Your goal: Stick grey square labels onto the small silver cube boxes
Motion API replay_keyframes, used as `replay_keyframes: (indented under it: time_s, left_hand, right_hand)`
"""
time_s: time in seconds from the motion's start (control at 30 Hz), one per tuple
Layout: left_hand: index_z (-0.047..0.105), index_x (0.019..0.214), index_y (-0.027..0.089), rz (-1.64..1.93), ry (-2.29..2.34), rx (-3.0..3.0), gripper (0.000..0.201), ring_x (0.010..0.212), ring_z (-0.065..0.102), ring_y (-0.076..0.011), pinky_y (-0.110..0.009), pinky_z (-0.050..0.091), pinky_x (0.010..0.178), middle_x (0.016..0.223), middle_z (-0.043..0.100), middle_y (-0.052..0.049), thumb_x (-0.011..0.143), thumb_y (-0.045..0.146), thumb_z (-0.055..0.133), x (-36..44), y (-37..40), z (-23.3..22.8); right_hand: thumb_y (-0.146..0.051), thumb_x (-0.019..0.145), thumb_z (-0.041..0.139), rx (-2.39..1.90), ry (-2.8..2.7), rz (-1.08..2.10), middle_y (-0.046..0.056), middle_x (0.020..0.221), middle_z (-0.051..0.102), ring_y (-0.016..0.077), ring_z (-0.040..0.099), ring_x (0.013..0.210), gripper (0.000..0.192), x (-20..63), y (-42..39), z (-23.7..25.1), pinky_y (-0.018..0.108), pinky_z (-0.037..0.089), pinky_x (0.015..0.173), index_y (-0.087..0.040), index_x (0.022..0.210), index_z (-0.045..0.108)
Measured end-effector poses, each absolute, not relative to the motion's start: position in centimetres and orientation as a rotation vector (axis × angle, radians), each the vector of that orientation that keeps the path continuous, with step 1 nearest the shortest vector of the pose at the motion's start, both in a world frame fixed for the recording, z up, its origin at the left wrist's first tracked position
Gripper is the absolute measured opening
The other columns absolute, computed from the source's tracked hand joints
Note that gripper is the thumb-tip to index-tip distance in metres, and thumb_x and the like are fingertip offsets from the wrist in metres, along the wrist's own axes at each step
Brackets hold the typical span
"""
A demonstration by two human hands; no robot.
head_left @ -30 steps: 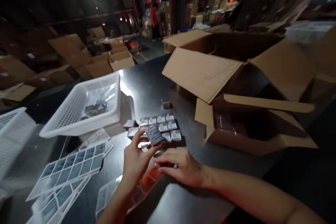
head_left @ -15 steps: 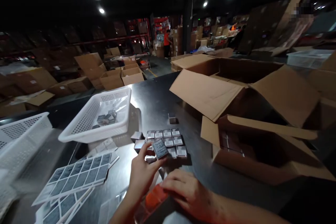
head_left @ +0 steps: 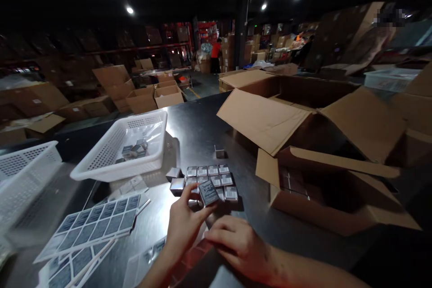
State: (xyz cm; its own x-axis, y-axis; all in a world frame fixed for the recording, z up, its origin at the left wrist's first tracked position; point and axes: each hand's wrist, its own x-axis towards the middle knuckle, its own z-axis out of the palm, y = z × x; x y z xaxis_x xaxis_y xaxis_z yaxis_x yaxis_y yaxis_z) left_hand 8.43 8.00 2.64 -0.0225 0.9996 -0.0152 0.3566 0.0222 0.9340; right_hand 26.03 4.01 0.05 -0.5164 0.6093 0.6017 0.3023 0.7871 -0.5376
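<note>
Holding both hands just apart over the near part of the table (head_left: 199, 128), we take the small box (head_left: 208, 192) as the middle of our clock, with twelve straight ahead. Nearest us, at about half past six, lies a see-through reddish strip (head_left: 189, 261), partly hidden by the hands. At between four and five our right hand (head_left: 239, 243) curls its fingers beside that strip; we cannot tell whether they grip anything. From between seven and eight our left hand (head_left: 185, 220) reaches in, its thumb and forefinger pinched on the small box, which tilts with its dark printed face toward us.

Toward eight o'clock we see sheets of dark square stickers (head_left: 97, 222) in an overlapping pile. Just past our box, from eleven round to two, sit rows of silver boxes (head_left: 231, 192) with barcodes up, and two plain shiny boxes (head_left: 177, 185) stand near them at ten. At three we have an open carton (head_left: 303, 209) with packs inside. A white basket (head_left: 155, 162) at ten holds loose silver pieces; a larger carton (head_left: 266, 117) gapes at half past one. Farthest off, at twelve, a person in a red top (head_left: 215, 51) stands by stacked cartons (head_left: 228, 51).
</note>
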Motion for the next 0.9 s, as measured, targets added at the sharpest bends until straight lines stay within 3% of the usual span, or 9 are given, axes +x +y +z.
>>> replay_keyframes:
  time_s: [0.17, 0.37, 0.57, 0.73, 0.9]
  left_hand:
    - [0.065, 0.118, 0.023, 1.054, 1.512, 1.437, 0.061, 0.079, 0.073, -0.0252, -0.032, 0.053, 0.072, 0.09, 0.076, -0.003, 0.066, 0.046, 0.086, 8.1, 8.0, 2.6]
    - [0.066, 0.119, 0.025, 1.066, 1.524, 1.449, 0.06, 0.082, 0.072, -0.0244, -0.031, 0.051, 0.075, 0.089, 0.076, -0.001, 0.065, 0.042, 0.087, 8.0, 8.1, 2.8]
    - [0.071, 0.11, 0.022, 1.251, 1.63, 1.559, 0.05, 0.096, 0.067, -0.0275, -0.033, 0.049, 0.073, 0.105, 0.072, -0.006, 0.065, 0.038, 0.082, 7.4, 8.5, 2.9]
    - [0.068, 0.11, 0.021, 1.302, 1.558, 1.489, 0.051, 0.091, 0.063, -0.0253, -0.033, 0.048, 0.074, 0.101, 0.07, -0.006, 0.062, 0.035, 0.081, 7.2, 8.7, 3.5]
    - [0.061, 0.106, 0.02, 1.286, 1.184, 1.205, 0.05, 0.094, 0.065, -0.0233, -0.031, 0.052, 0.078, 0.101, 0.07, -0.005, 0.06, 0.027, 0.079, 8.0, 8.2, 3.6]
  right_hand:
    - [-0.015, 0.098, 0.051, -0.56, -2.127, 0.251, 0.007, 0.093, 0.073, 0.0144, 0.066, 0.08, 0.025, 26.0, 3.9, 0.4, 0.022, 0.052, 0.071, -0.016, 0.115, 0.069]
    - [-0.017, 0.101, 0.05, -0.515, -2.08, 0.075, 0.004, 0.087, 0.07, 0.0138, 0.064, 0.076, 0.021, 25.7, 4.0, 0.5, 0.025, 0.047, 0.067, -0.017, 0.1, 0.071]
    - [-0.036, 0.108, 0.043, -0.219, -2.051, 0.309, 0.005, 0.084, 0.072, 0.0172, 0.064, 0.089, 0.033, 26.0, 4.2, 2.0, 0.03, 0.053, 0.082, -0.018, 0.101, 0.069]
    - [-0.028, 0.099, 0.063, -0.288, -1.746, 0.551, 0.004, 0.087, 0.069, 0.0175, 0.065, 0.093, 0.011, 27.6, 4.7, 3.5, 0.032, 0.056, 0.087, -0.025, 0.105, 0.072]
    - [-0.024, 0.088, 0.078, -0.529, -1.215, 0.602, 0.001, 0.091, 0.066, 0.0145, 0.066, 0.089, 0.009, 28.8, 6.6, 3.6, 0.026, 0.056, 0.082, -0.029, 0.094, 0.074]
